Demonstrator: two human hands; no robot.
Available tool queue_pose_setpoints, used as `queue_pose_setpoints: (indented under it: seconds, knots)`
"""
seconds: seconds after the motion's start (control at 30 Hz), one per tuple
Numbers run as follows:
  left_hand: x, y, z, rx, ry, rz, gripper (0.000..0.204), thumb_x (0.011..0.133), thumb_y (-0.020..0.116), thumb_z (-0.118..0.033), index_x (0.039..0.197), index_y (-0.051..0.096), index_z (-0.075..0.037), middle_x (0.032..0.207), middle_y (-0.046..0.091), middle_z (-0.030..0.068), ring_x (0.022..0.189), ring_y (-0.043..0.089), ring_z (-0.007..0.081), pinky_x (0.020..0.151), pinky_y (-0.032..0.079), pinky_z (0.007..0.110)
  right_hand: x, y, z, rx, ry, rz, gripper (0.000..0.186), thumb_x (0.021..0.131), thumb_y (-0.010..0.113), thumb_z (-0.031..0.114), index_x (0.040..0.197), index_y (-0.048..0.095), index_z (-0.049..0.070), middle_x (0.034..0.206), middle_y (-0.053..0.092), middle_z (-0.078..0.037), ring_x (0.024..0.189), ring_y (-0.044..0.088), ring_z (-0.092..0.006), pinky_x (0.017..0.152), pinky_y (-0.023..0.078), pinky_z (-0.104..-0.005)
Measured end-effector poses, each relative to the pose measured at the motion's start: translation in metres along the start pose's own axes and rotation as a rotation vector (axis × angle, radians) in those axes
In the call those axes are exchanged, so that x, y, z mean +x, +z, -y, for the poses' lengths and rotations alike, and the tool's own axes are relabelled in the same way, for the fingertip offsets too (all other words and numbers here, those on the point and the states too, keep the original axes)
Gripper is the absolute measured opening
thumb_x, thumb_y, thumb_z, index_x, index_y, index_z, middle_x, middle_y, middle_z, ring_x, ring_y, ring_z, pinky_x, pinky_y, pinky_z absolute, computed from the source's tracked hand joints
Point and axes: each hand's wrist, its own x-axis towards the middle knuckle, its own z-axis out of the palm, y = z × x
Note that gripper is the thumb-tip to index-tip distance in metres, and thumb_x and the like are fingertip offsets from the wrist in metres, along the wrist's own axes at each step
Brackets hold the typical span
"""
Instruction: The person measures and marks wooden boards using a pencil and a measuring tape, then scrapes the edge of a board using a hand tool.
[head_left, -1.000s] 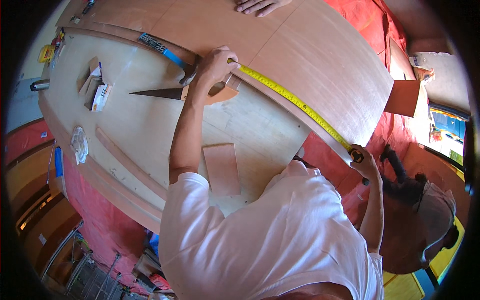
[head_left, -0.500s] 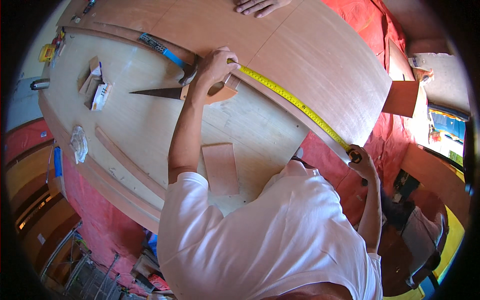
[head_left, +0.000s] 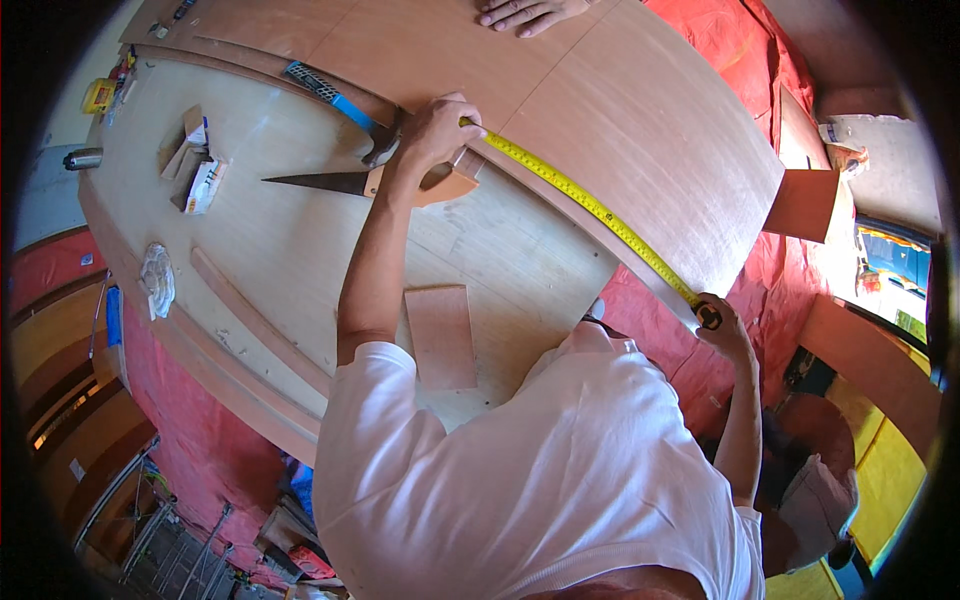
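A yellow tape measure is stretched along the near edge of a large reddish-brown wood sheet. My left hand pinches the tape's free end at that edge. At the sheet's right corner my right hand is closed around the tape's dark case. Just under my left hand lies a handsaw, its wooden handle partly behind my wrist and its blade pointing left. Beside it a hammer with a blue and black grip rests on a wood strip, its head near my left hand.
Another person's hand lies flat on the sheet's far side. On the pale board are a small wood rectangle, a torn carton, a clear plastic bag and long curved strips. Red sheeting covers the floor.
Both hands and the stretched tape stay almost in place; the whole view has shifted slightly. At the lower right, a person in the background has moved a little.
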Motion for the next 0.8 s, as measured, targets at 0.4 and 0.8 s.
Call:
queue_pose_setpoints:
  seconds: [0.4,0.8]
  knots:
    - [-0.0014,-0.0017,-0.0066,0.020,-0.052,0.035,0.016,0.077,0.069,-0.023,0.082,0.066,-0.008,0.090,0.060,0.0076,0.087,0.059,0.0255,0.075,0.047,0.035,-0.0015,0.0000,0.0007,0.009,-0.013,-0.001,0.058,0.060,0.067,0.004,0.116,0.055,0.002,0.106,0.060,-0.012,0.099,0.059,-0.0219,0.087,0.047,-0.0318]
    - [-0.0003,-0.0044,-0.0077,0.062,-0.018,-0.001,0.016,0.076,0.070,-0.021,0.081,0.066,-0.007,0.089,0.060,0.0082,0.085,0.059,0.0269,0.073,0.047,0.036,0.0017,0.0026,-0.0014,-0.003,-0.032,-0.026,0.056,0.060,0.067,0.003,0.115,0.056,0.004,0.105,0.060,-0.014,0.100,0.059,-0.0239,0.087,0.047,-0.0329]
